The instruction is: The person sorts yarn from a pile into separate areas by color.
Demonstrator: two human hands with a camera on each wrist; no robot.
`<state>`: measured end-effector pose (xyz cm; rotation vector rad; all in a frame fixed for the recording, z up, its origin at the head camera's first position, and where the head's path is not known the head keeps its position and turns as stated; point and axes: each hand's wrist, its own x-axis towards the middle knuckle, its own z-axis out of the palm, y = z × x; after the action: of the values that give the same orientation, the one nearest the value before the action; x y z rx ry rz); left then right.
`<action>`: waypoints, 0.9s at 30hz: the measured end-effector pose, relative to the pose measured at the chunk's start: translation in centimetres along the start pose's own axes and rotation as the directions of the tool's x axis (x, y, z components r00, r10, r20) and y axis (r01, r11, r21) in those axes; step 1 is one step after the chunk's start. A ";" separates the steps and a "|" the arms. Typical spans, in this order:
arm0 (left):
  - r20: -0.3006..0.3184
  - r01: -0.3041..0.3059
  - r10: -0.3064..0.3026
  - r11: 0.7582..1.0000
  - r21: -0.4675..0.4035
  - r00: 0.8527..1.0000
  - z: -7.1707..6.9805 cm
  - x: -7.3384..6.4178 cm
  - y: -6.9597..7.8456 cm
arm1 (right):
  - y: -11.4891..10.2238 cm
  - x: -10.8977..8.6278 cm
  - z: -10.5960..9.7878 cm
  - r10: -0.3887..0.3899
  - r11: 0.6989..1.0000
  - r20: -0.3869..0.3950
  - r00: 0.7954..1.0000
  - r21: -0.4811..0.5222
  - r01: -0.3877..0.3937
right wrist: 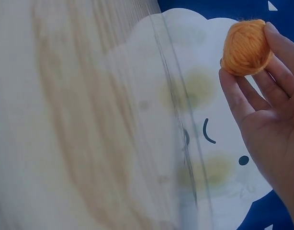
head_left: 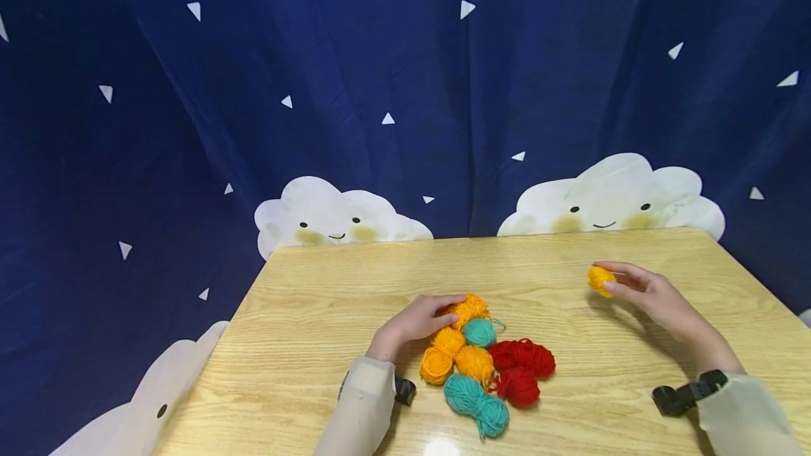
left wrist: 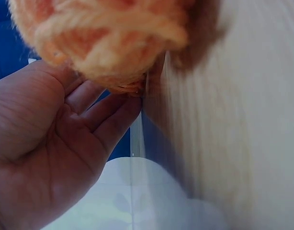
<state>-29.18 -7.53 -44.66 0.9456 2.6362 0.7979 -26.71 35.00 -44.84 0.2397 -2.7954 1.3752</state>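
In the head view my right hand point(head_left: 655, 301) holds a small orange yarn ball point(head_left: 601, 281) above the right side of the table. The right wrist view shows that same ball point(right wrist: 246, 47) pinched between thumb and fingertips. My left hand point(head_left: 415, 319) is at the back of a yarn pile, its thumb and fingers around an orange yarn bundle point(head_left: 470, 309). Close to the left wrist camera, orange yarn point(left wrist: 108, 38) hides part of the fingers. Beside that hand lie a teal ball point(head_left: 479, 333), more orange yarn point(head_left: 437, 366) and another orange ball point(head_left: 474, 364).
Red yarn point(head_left: 522, 357) and a red ball point(head_left: 518, 387) lie at the pile's right. A teal skein point(head_left: 475, 403), narrowed at its middle, lies at the front. The wooden table point(head_left: 304, 315) ends at a dark blue curtain point(head_left: 380, 55) with white clouds.
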 end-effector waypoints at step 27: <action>0.000 -0.006 0.006 1.000 -0.009 1.000 -0.1 -0.1 0.0 | 2.1 -0.4 -1.8 0.001 1.000 -0.038 0.999 -0.010 -0.002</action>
<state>-29.14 -7.66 -44.59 0.9523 2.6285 0.8099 -26.67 37.70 -45.44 0.2094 -2.7722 1.3505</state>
